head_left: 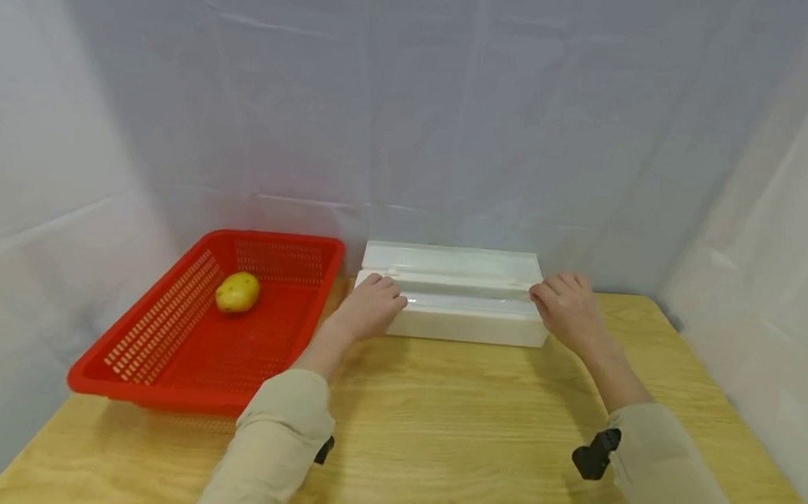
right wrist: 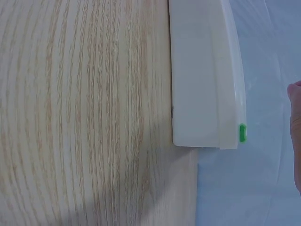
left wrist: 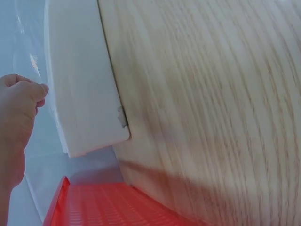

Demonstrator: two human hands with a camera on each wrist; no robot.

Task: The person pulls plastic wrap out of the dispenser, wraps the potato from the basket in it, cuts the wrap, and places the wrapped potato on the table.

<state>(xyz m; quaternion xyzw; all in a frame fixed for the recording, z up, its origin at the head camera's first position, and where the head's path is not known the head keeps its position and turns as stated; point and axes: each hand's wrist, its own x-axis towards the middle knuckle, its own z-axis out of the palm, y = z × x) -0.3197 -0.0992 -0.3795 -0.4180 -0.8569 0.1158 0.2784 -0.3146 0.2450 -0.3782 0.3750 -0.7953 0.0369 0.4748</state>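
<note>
A long white plastic-wrap dispenser (head_left: 468,328) stands at the back of the table with its lid (head_left: 451,260) raised. Over its left end, my left hand (head_left: 370,306) has curled fingers and thumb, pinching the edge of clear plastic wrap (left wrist: 35,63), whose shine shows beside the fingertips in the left wrist view. At the right end my right hand (head_left: 570,311) pinches in the same way, level with the dispenser's top. Only part of that hand enters the right wrist view. A green tab (right wrist: 242,133) sits on the dispenser's end there.
To the left stands a red plastic basket (head_left: 200,402) with slotted walls, close by my left forearm. A yellow fruit (head_left: 238,293) lies inside it. Pale sheeting (head_left: 415,110) hangs behind the wooden table (head_left: 446,437) and along both sides.
</note>
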